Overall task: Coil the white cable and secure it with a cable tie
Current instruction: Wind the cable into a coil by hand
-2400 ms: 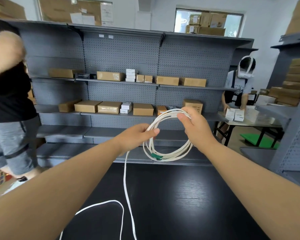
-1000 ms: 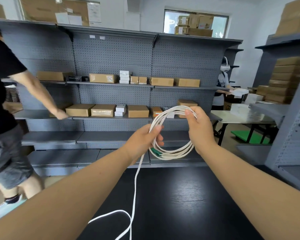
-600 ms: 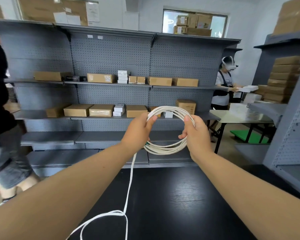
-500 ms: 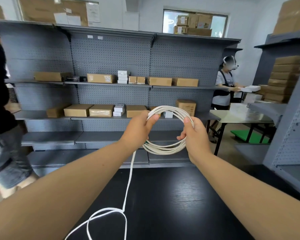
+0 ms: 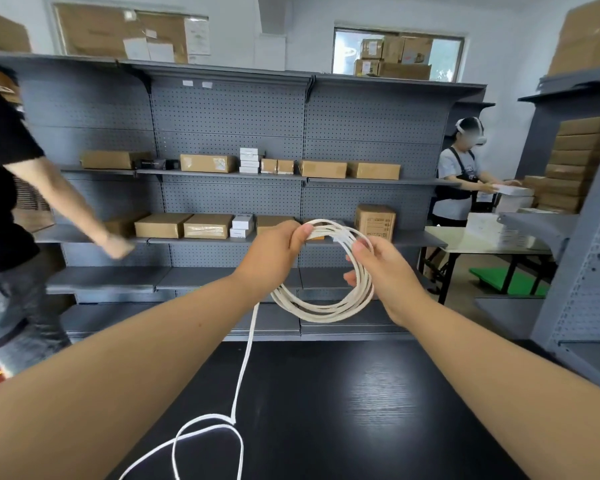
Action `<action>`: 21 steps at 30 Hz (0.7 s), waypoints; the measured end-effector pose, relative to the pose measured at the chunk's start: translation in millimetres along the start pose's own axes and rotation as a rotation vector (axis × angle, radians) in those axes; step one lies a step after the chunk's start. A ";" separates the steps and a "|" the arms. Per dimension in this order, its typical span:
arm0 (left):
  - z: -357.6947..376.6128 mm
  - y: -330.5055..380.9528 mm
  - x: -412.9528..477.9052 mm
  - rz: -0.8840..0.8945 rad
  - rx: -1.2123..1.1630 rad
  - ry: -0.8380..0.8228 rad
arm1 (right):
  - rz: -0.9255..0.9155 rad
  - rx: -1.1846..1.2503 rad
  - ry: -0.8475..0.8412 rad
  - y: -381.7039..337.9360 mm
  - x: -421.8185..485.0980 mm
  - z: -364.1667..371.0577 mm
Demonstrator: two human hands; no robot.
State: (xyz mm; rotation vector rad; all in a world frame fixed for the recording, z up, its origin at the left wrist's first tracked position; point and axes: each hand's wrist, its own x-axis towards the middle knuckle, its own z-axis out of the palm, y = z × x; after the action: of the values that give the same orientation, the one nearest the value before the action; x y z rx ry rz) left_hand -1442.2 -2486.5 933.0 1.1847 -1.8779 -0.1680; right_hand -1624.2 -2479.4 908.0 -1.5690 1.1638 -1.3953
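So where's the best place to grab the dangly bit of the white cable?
Probably the straight stretch of cable hanging just below the left hand, pinched from the side. There it hangs free in the air, nearly upright, so fingers can close across it. Lower down it lies in loose loops on the table, harder to pick cleanly.

On the coiled white cable (image 5: pixel 321 310), the left hand (image 5: pixel 273 252) has been raised from 8 to 11 o'clock, the right hand (image 5: pixel 387 268) lowered from 1 to 3 o'clock, and the slack drawn into a loop on the tabletop (image 5: pixel 361 410)
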 end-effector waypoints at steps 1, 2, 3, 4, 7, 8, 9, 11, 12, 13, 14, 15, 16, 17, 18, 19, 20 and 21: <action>1.1 1.7 1.2 0.008 0.023 -0.012 | -0.045 -0.081 -0.018 -3.4 2.8 -2.5; 1.9 3.2 1.9 0.013 0.047 -0.028 | -0.094 -0.170 -0.041 -6.3 5.7 -5.5; 2.8 4.5 2.4 0.019 0.068 -0.045 | -0.136 -0.265 -0.066 -9.5 8.3 -8.3; 4.0 5.5 2.6 0.031 0.084 -0.060 | -0.164 -0.352 -0.096 -12.9 10.5 -10.1; 9.0 8.3 1.5 0.091 0.139 -0.088 | -0.185 -0.510 -0.229 -19.6 13.2 -9.3; 10.2 9.6 0.2 0.107 0.160 -0.096 | -0.192 -0.545 -0.264 -19.2 13.4 -7.6; 11.2 10.3 -0.9 0.114 0.174 -0.103 | -0.199 -0.581 -0.282 -17.6 13.7 -6.0; 11.9 11.1 -2.6 0.109 0.194 -0.115 | -0.221 -0.641 -0.277 -13.1 12.7 -3.3; 11.8 10.9 -3.7 0.105 0.202 -0.119 | -0.245 -0.677 -0.261 -10.7 12.0 -2.3; 12.0 9.5 -4.6 0.104 0.204 -0.123 | -0.285 -0.723 -0.237 -9.2 11.0 -1.0; 11.6 7.7 -6.4 0.101 0.192 -0.125 | -0.329 -0.772 -0.209 -8.3 10.2 0.2; 11.2 6.0 -8.5 0.092 0.170 -0.130 | -0.366 -0.809 -0.187 -8.0 9.8 1.2; 10.5 4.2 -11.0 0.077 0.141 -0.138 | -0.392 -0.829 -0.173 -7.9 9.9 2.1; 10.0 2.2 -13.1 0.057 0.102 -0.148 | -0.412 -0.836 -0.166 -7.6 10.2 2.9; 9.6 0.0 -15.1 0.031 0.051 -0.157 | -0.425 -0.836 -0.165 -7.3 10.8 3.6; 9.3 -1.7 -17.0 -0.004 -0.013 -0.162 | -0.438 -0.834 -0.168 -7.6 11.3 4.4; 9.1 -3.8 -18.6 -0.047 -0.080 -0.163 | -0.445 -0.832 -0.168 -8.0 11.7 4.9; 8.4 -5.4 -20.4 -0.092 -0.146 -0.165 | -0.451 -0.826 -0.163 -8.7 12.2 5.1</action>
State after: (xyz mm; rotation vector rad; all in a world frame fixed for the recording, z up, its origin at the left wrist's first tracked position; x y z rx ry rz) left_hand -1441.7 -2476.1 912.8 1.1872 -1.9182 -0.4581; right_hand -1617.7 -2488.3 919.5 -2.5974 1.4356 -1.0463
